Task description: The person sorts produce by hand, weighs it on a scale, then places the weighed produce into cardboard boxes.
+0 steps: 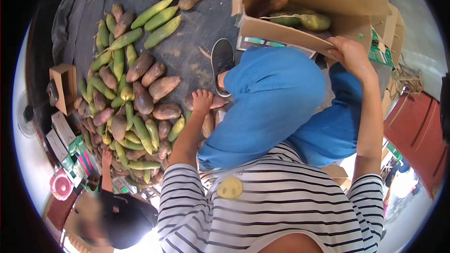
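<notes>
My left hand [201, 101] reaches down to the floor at the edge of the pile, its fingers curled over a reddish-brown root vegetable [218, 102]. My right hand [350, 58] grips the near flap of an open cardboard box [286, 33], thumb on the inner side. Inside that box lie a green radish [315, 22] and a dark reddish-brown root [274, 2]. Under the box is a scale with a lit green display [254, 40]. Left of my legs spreads a big heap of long green radishes [142, 132] and reddish-brown roots [143, 97].
A co-worker in a dark cap [127, 220] sits at the lower left, a hand [107, 157] on the heap. Small boxes [63, 129] and a pink round object [61, 185] stand at the left. Dark sheeting [201, 28] covers the floor. My shoe [222, 58] is beside the scale.
</notes>
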Available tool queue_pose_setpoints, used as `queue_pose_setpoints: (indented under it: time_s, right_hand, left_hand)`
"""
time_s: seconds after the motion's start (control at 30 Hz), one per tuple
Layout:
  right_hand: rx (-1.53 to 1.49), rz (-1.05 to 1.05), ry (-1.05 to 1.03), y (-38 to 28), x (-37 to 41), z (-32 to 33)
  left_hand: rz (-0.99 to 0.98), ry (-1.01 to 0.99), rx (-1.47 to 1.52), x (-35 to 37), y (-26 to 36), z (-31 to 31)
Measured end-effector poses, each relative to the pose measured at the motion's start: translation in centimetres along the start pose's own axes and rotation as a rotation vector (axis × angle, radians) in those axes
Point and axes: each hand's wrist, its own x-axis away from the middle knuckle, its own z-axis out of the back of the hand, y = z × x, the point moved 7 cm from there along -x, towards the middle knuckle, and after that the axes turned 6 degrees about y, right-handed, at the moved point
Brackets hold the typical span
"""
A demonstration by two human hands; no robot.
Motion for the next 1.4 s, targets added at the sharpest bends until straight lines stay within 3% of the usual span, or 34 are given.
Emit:
queue_pose_setpoints:
  time_s: [0.13, 0.27, 0.37, 0.5, 0.57, 0.63, 0.7, 0.73, 0.83, 0.9, 1.0, 1.17, 1.23, 1.4]
  right_hand:
    - [0.028, -0.012, -0.005, 0.3, 0.1, 0.0]
    - [0.01, -0.041, -0.046, 0.2, 0.2, 0.1]
    - [-0.042, -0.054, -0.017, 0.7, 0.3, -0.3]
    - [-0.006, -0.001, 0.002, 0.6, 0.3, -0.4]
    - [0.001, 0.012, 0.0, 0.1, 0.3, -0.1]
    - [0.028, 0.022, 0.004, 0.0, 0.3, 0.0]
    - [0.048, 0.028, -0.007, 0.0, 0.4, -0.3]
    - [0.058, 0.026, -0.014, 0.1, 0.4, -0.4]
    - [0.071, 0.011, -0.02, -0.2, 0.2, -0.1]
    - [0.066, 0.026, -0.006, -0.2, 0.3, -0.3]
    - [0.034, 0.027, 0.069, 0.1, 0.4, -0.3]
    - [0.063, 0.02, 0.011, -0.2, 0.6, -0.6]
    - [0.065, 0.015, 0.01, -0.3, 0.4, -0.2]
    - [0.051, 0.036, -0.004, -0.3, 0.1, 0.0]
  left_hand:
    - [0.082, -0.056, 0.063, 0.8, -2.4, 0.2]
    - [0.336, -0.09, 0.225, 3.7, -5.9, 2.4]
    - [0.719, 0.053, 0.555, 6.6, -9.6, 3.9]
    - [0.797, 0.644, 1.042, 7.2, -11.9, 12.1]
    - [0.643, 0.944, 1.286, 6.6, -11.2, 22.4]
    - [0.489, 1.228, 1.313, 6.5, -9.9, 31.5]
    - [0.214, 1.377, 1.202, 5.3, -8.1, 38.2]
    - [0.034, 1.367, 0.87, 4.4, -6.7, 41.8]
    - [0.002, 1.66, 0.797, 0.9, -3.2, 47.9]
    - [0.051, 1.369, 0.624, -2.2, -0.5, 50.8]
    - [-0.035, 1.206, 0.636, -7.1, 2.3, 49.6]
    - [-0.073, 1.388, 0.832, -3.4, -1.2, 47.0]
    - [0.047, 1.356, 0.833, -1.4, -3.5, 42.7]
    - [0.459, 0.84, 0.71, 3.2, -8.5, 26.7]
